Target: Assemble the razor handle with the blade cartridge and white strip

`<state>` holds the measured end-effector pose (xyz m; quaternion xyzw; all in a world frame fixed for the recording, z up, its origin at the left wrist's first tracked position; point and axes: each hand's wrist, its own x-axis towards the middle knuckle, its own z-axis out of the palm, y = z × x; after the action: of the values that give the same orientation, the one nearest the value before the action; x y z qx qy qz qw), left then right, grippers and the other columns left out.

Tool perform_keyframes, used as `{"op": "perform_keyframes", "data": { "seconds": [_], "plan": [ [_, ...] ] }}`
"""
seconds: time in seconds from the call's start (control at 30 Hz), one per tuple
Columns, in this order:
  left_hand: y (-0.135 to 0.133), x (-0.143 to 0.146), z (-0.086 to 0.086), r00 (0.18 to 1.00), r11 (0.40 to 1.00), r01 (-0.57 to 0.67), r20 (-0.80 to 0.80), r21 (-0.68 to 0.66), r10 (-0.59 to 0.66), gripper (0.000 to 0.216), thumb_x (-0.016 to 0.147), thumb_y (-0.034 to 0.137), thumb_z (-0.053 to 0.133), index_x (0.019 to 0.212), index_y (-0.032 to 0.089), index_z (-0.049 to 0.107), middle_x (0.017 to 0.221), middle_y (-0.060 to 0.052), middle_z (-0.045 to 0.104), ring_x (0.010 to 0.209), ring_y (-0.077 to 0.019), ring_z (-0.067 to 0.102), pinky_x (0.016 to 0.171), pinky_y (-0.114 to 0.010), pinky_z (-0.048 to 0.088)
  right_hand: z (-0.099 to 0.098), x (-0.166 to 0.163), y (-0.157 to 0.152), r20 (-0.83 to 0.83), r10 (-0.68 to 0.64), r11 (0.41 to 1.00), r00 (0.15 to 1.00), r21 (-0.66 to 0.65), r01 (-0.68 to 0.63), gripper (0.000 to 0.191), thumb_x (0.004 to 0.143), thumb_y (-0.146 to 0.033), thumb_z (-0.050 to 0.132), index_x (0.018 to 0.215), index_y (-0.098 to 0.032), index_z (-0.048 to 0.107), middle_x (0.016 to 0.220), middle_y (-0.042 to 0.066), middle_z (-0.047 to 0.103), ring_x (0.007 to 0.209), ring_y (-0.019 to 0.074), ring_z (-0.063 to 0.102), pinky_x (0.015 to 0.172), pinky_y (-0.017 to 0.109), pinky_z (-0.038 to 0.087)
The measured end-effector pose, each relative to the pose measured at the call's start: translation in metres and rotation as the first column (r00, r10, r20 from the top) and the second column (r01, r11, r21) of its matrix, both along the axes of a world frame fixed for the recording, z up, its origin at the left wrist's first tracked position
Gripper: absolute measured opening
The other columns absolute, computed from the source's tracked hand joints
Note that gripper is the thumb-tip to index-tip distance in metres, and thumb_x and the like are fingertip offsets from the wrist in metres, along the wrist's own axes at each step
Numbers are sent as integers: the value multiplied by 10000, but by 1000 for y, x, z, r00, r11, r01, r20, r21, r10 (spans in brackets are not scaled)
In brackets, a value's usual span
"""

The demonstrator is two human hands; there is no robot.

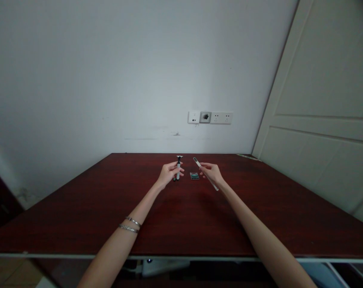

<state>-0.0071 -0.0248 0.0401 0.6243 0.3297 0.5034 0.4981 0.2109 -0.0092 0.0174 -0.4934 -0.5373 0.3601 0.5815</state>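
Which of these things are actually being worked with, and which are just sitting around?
In use:
- razor-like tool, upright in the left hand
- thin pale strip, in the right hand
- small packet, on the table between the hands

Just there:
- wall sockets
- door
- bracelets on the left wrist

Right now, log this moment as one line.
left hand: holds upright razor | right hand: holds thin stick | small packet: on table between hands

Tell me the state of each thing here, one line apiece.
Left hand: closed around the razor.
Razor: held upright, head up.
Right hand: gripping the thin stick.
Thin stick: held slanted above the table.
Small packet: lying flat on the table.
Door: cannot tell.
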Motion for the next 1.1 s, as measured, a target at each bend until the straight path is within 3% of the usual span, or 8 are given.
{"op": "perform_keyframes", "data": {
  "seconds": [0.17,0.27,0.43,0.5,0.6,0.73,0.97,1.1],
  "plan": [
    [0,0,-1,1000,1000,10,8,-13,-10,396,700,259,650,1056,103,576,799,-105,672,618,-167,646,482,-205,445,-4,1,1,75,21,1000,997,7,-22,318,667,-213,647,959,-88,665,624,47,634,454,97,545,355,172,411],
    [1,0,-1,1000,1000,11,14,-12,-11,404,693,266,659,1054,105,576,795,-102,672,614,-166,646,477,-203,443,-7,-1,-2,290,38,997,956,60,-58,342,710,-275,620,1005,-107,665,701,61,641,449,92,527,382,196,420],
    [2,-1,1,1000,1000,3,27,-21,-2,423,697,274,654,1078,110,569,800,-100,676,614,-169,649,482,-207,451,-11,-5,-17,721,36,924,692,240,-298,277,818,-284,506,1015,-194,679,812,70,597,685,153,568,638,274,473],
    [1,0,2,999,1000,12,30,-21,-11,424,698,269,653,1081,108,567,799,-98,675,612,-165,648,491,-213,458,-13,-6,-22,796,43,888,604,247,-388,275,839,-250,479,1029,-198,671,863,82,585,784,172,560,750,302,452],
    [-1,1,3,999,999,37,28,-15,-37,421,695,265,652,1074,101,568,790,-98,669,606,-167,646,483,-214,457,-18,-8,-26,837,92,868,539,198,-456,294,865,-231,437,1070,-198,645,935,99,574,846,182,548,799,316,431],
    [-4,2,4,997,998,69,24,-11,-69,425,695,259,647,1079,97,562,791,-98,664,618,-178,648,490,-224,469,-23,-15,-28,842,128,866,523,162,-473,289,869,-238,436,1060,-201,651,914,91,582,811,178,546,787,315,431],
    [-4,2,2,997,997,79,4,-11,-79,421,701,262,645,1081,98,562,794,-104,667,615,-177,648,473,-210,455,-40,-26,-23,782,155,857,604,198,-476,258,856,-265,479,978,-181,689,885,87,604,807,171,555,774,300,441],
    [0,2,-2,996,996,87,-7,-12,-87,426,706,273,646,1089,108,563,803,-102,671,612,-172,649,473,-205,452,-47,-27,-20,785,118,864,608,221,-453,233,841,-234,500,938,-180,704,878,85,609,803,168,559,766,297,445]
  ]
}}
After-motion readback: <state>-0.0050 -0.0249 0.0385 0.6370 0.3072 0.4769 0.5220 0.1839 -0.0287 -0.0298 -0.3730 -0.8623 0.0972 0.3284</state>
